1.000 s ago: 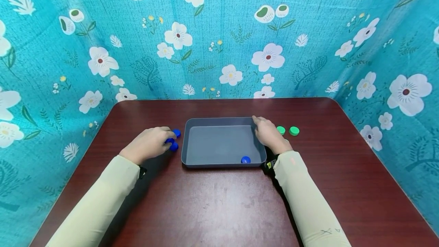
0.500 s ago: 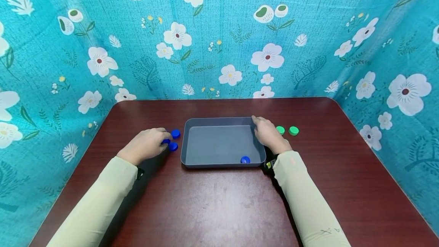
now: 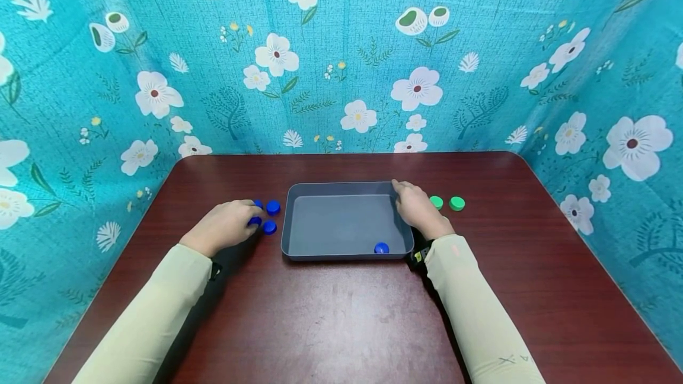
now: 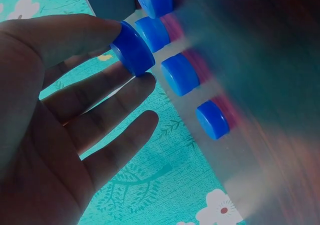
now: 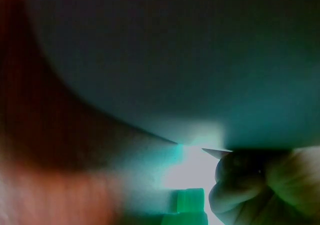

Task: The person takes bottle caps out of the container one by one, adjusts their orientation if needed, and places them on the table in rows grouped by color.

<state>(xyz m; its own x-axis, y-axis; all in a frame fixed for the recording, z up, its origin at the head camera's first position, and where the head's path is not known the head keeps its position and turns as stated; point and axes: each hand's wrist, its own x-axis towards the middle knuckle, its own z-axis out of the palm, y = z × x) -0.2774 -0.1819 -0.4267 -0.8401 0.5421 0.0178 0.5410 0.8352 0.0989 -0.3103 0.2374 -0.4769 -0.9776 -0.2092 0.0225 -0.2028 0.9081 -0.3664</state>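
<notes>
My left hand (image 3: 226, 224) is left of the tray, and in the left wrist view its thumb and fingertips pinch a blue bottle cap (image 4: 132, 50). More blue bottle caps (image 3: 273, 207) sit on the table beside it, also lined up past the fingers in that wrist view. My right hand (image 3: 418, 209) grips the right rim of a shallow grey tray (image 3: 347, 256) near its far corner. The tray's wall fills much of the right wrist view, with curled fingers (image 5: 240, 185) at its edge. One blue cap (image 3: 381, 248) lies inside the tray by its near wall.
Two green bottle caps (image 3: 456, 203) lie on the table right of my right hand. The brown table (image 3: 331, 325) has a far edge close to a turquoise flowered cloth (image 3: 320, 93) hanging behind and at both sides.
My left hand has shifted slightly left, away from the tray. More of the blue caps beside it now show. The right hand and the tray have stayed put.
</notes>
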